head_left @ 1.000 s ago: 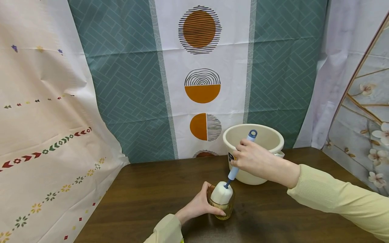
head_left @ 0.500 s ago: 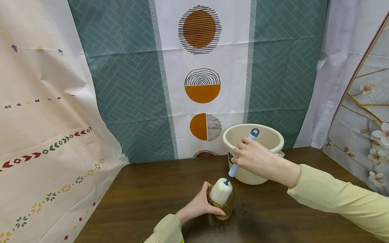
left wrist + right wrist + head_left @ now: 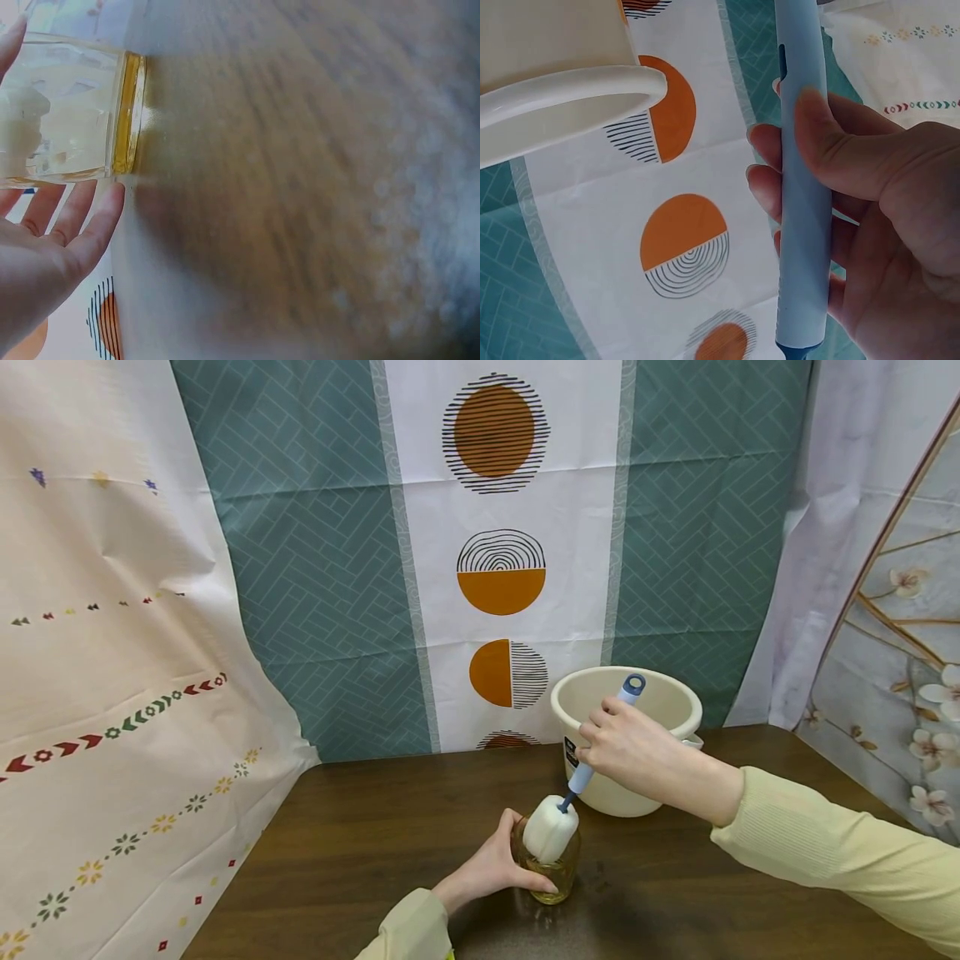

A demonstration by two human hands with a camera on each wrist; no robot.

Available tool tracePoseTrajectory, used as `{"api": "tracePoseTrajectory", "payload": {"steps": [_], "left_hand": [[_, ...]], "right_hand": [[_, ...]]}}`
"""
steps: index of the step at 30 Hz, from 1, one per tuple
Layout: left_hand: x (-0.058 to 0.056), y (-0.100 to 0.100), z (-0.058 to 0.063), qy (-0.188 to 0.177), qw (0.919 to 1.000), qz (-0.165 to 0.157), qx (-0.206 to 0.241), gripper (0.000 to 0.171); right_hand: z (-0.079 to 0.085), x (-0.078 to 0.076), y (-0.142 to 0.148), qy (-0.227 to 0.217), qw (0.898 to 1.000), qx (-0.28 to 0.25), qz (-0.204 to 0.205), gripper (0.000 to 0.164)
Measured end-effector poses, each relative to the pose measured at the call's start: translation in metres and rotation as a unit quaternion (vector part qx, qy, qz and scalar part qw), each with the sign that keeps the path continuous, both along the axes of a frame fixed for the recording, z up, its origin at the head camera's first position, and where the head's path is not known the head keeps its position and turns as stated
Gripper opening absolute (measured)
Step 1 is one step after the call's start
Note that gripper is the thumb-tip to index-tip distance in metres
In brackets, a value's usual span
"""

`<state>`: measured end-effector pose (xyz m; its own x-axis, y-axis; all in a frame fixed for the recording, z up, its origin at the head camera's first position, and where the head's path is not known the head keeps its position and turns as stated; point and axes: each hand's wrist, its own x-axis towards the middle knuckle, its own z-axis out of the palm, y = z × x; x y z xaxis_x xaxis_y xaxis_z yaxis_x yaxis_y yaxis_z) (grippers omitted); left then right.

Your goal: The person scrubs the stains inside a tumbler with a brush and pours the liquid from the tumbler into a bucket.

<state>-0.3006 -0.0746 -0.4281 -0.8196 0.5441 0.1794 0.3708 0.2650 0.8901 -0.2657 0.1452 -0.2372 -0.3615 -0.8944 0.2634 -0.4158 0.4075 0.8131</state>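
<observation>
Glossy glass jar (image 3: 79,112), matt white sponge head (image 3: 550,833), smooth plastic brush handle (image 3: 802,225), wood-look table (image 3: 360,835), creased cloth backdrop (image 3: 315,560).

We read the jar as see-through amber glass, shiny, its thick base catching light in the left wrist view; the sponge head looks soft, foam-like, lobed; the handle is pale blue plastic with a satin sheen, hanging loop (image 3: 635,684) in darker blue plastic; the bucket (image 3: 618,797) is smooth cream plastic, softly shiny at the rim (its dark label (image 3: 572,752): paper or film, we can't tell); the tabletop shows brown grain with a dull sheen; the backdrop is smooth printed fabric, mostly matt; the sleeve (image 3: 795,831) is matt, finely ribbed knit.
</observation>
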Motion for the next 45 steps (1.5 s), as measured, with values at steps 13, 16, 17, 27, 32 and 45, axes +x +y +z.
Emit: {"api": "tracePoseTrajectory", "payload": {"steps": [13, 16, 17, 27, 32, 45], "left_hand": [[0.0, 0.0, 0.0, -0.004, 0.9999, -0.006, 0.007, 0.064], [0.0, 0.0, 0.0, -0.007, 0.9999, -0.01, 0.011, 0.064], [-0.001, 0.0, 0.0, -0.008, 0.9998, -0.011, 0.011, 0.064], [-0.001, 0.0, -0.001, -0.011, 0.9999, -0.008, 0.01, 0.063], [0.0, 0.0, -0.001, -0.011, 0.9998, -0.012, 0.015, 0.063], [-0.001, 0.0, -0.003, -0.013, 0.9997, -0.012, 0.019, 0.064]], "right_hand": [[0.001, 0.003, 0.002, 0.001, 1.0, -0.008, -0.003, 0.017], [0.002, 0.004, 0.002, 0.003, 1.0, -0.007, -0.008, 0.018], [0.002, 0.004, 0.003, 0.004, 1.0, -0.006, -0.01, 0.018], [0.003, 0.005, 0.002, 0.001, 1.0, -0.003, -0.015, 0.018], [0.005, 0.007, 0.001, 0.001, 1.0, 0.0, -0.017, 0.02], [0.006, 0.011, 0.001, -0.001, 1.0, 0.012, -0.02, 0.021]]}}
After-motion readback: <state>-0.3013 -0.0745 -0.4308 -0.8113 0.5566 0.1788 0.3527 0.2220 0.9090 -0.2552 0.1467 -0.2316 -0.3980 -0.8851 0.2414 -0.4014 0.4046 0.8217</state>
